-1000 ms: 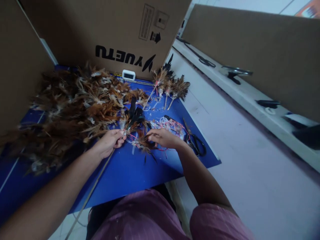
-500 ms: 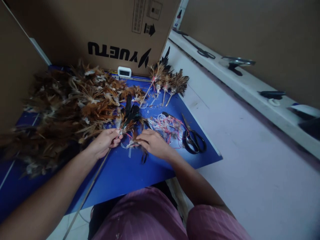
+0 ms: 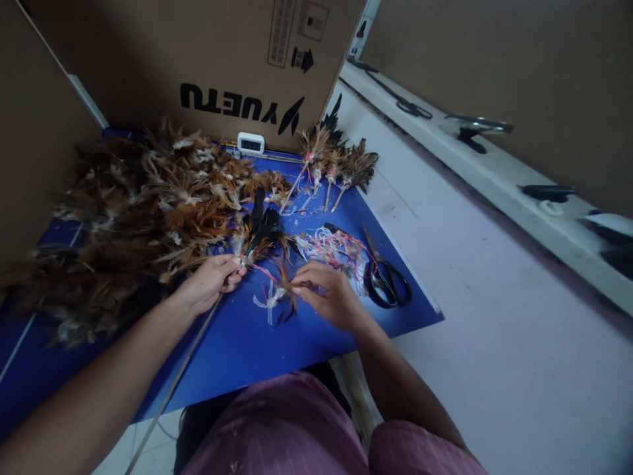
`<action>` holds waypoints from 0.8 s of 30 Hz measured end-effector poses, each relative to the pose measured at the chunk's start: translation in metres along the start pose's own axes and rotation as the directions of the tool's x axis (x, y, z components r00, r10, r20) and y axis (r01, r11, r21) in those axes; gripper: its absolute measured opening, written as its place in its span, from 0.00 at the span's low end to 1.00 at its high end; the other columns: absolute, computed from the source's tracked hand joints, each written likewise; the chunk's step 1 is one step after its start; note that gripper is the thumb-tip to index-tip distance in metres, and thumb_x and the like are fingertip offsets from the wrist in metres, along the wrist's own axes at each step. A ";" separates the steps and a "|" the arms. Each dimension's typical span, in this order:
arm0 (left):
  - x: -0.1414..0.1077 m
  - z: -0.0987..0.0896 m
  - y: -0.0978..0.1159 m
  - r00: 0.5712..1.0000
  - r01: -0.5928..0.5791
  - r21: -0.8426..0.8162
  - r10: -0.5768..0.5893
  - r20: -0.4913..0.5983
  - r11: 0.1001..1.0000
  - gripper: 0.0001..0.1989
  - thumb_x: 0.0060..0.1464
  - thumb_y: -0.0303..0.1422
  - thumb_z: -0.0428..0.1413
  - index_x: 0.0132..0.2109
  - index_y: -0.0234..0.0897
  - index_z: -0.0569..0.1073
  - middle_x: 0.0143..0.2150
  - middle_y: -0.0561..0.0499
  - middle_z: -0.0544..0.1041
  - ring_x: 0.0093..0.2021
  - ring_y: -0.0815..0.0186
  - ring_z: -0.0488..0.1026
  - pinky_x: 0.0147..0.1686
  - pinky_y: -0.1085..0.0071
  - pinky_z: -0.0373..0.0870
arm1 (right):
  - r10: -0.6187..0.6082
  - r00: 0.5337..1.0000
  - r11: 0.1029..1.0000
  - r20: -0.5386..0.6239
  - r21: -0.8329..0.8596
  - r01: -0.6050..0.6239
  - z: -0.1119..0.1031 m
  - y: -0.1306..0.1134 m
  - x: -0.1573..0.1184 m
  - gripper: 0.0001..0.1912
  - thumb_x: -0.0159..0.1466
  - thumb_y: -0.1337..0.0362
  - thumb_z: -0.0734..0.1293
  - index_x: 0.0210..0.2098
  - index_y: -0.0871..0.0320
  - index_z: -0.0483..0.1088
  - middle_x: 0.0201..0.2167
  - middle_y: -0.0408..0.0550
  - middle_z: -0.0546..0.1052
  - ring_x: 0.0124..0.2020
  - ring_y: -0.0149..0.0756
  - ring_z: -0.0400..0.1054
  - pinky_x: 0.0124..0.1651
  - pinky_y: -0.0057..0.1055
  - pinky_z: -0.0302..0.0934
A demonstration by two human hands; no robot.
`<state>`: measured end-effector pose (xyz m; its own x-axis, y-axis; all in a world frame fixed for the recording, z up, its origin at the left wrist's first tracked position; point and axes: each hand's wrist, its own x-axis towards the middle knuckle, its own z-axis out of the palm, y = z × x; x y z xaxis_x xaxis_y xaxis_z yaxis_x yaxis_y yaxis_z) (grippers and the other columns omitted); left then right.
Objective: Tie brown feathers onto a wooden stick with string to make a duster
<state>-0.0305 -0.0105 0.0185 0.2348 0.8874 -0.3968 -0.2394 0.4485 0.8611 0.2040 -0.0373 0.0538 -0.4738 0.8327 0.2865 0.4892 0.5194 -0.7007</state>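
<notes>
My left hand (image 3: pixel 212 284) is closed around the top of a long thin stick (image 3: pixel 179 381), where dark green-black feathers (image 3: pixel 264 227) and brown ones fan out above the fingers. The stick slants down past the table's front edge. Between finger and thumb, my right hand (image 3: pixel 326 293) pinches a small brown feather bunch (image 3: pixel 281 295) with white strips at its base. A pink string (image 3: pixel 262 269) runs from the left fingers toward that bunch. Black-handled scissors (image 3: pixel 387 284) lie right of my right hand, beside a tangle of pink and white string (image 3: pixel 336 245).
A large feather pile (image 3: pixel 163 198) covers the left of the blue table (image 3: pixel 247 359). Behind stand a cardboard box (image 3: pixel 217 53), a small white digital device (image 3: pixel 251 143) and finished-looking feather bunches on sticks (image 3: pixel 341 158). A white ledge (image 3: pixel 435 142) runs along the right.
My right hand has moved right, drawing the small feather bunch away from my left hand, and more pink string shows between them. My left hand keeps its hold on the stick. The view has shifted slightly.
</notes>
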 end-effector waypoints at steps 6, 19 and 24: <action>0.002 -0.002 -0.003 1.000 -0.010 0.002 0.010 0.013 1.000 0.08 0.49 0.30 0.56 0.28 0.29 0.67 0.23 0.54 0.65 0.16 0.81 0.52 0.13 0.82 0.42 | -0.118 0.981 0.967 0.153 -0.207 0.149 0.018 0.014 -0.019 0.08 0.63 0.70 0.61 0.36 0.59 0.72 0.46 0.52 0.73 0.49 0.36 0.67 0.52 0.35 0.63; 0.002 -0.002 -0.003 1.000 0.002 0.005 -0.002 0.010 1.000 0.08 0.49 0.31 0.56 0.29 0.30 0.66 0.24 0.54 0.65 0.17 0.81 0.52 0.14 0.82 0.40 | -0.101 0.988 0.991 -0.120 -0.101 0.089 -0.007 0.011 -0.005 0.06 0.58 0.73 0.66 0.31 0.58 0.74 0.31 0.47 0.78 0.35 0.33 0.72 0.39 0.30 0.67; 0.002 -0.003 -0.003 1.000 0.016 0.002 -0.016 0.023 1.000 0.10 0.49 0.34 0.56 0.27 0.31 0.65 0.21 0.56 0.63 0.16 0.81 0.50 0.15 0.80 0.40 | -0.097 0.957 0.995 -0.274 -0.008 0.098 -0.033 -0.009 0.022 0.06 0.55 0.74 0.68 0.28 0.57 0.74 0.29 0.45 0.78 0.32 0.33 0.72 0.35 0.29 0.66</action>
<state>-0.0322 -0.0098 0.0139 0.2602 0.8772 -0.4035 -0.2337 0.4627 0.8552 0.2129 -0.0174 0.0878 -0.2999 0.7991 0.5211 0.4461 0.6003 -0.6638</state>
